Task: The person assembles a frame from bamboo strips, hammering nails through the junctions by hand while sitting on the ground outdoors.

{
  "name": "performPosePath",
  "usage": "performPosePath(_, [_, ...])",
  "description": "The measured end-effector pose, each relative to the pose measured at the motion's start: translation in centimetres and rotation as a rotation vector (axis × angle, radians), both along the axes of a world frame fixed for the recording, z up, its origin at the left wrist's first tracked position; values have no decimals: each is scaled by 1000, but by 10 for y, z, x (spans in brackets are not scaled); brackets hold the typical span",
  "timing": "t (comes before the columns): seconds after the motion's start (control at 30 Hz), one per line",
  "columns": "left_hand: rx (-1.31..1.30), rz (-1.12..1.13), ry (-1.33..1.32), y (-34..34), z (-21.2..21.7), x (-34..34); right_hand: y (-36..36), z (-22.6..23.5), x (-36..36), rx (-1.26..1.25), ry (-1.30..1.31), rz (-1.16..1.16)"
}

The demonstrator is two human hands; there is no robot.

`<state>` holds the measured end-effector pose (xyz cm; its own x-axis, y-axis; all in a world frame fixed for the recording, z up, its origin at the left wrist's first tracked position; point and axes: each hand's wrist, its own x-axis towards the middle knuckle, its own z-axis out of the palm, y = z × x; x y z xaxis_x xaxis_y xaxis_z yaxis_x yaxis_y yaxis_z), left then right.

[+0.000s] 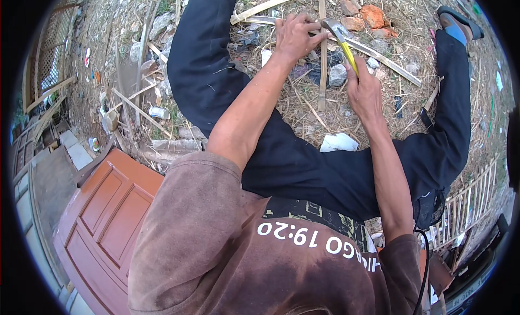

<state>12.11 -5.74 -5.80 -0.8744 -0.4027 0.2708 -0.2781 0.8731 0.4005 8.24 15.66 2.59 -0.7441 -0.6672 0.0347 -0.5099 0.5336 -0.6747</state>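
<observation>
My right hand [364,93] grips the yellow handle of a claw hammer [341,36], whose steel head sits by an upright bamboo slat [323,71]. My left hand [295,36] presses down on crossed bamboo strips [271,3] right beside the hammer head, fingers spread over the joint. Both forearms reach forward between my legs in dark trousers [303,163]. The slats lie on dry grass and rubble.
Broken bricks [374,16] and stones lie beyond the slats. A white scrap [338,143] rests on the grass near my knee. A brown panelled door [103,217] lies flat at lower left, a bamboo fence piece [471,198] at lower right, lattice [46,66] at far left.
</observation>
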Motion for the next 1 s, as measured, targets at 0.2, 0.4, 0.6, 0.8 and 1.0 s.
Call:
performPosePath(0.2, [24, 18, 94, 1, -1, 0, -2, 28, 8, -169, -106, -127])
performPosePath(0.4, [4, 18, 79, 3, 0, 2, 9, 20, -2, -93, -108, -178])
performPosePath(0.6, [-38, -13, 105, 0, -1, 5, 1, 30, 2, -153, -76, -96])
performPosePath(0.8, [-44, -32, 88, 0, -1, 6, 2, 6, 0, 90, -70, -58])
performPosePath(1.0, [-3, -21, 63, -1, 0, 5, 4, 3, -3, -51, 73, 2])
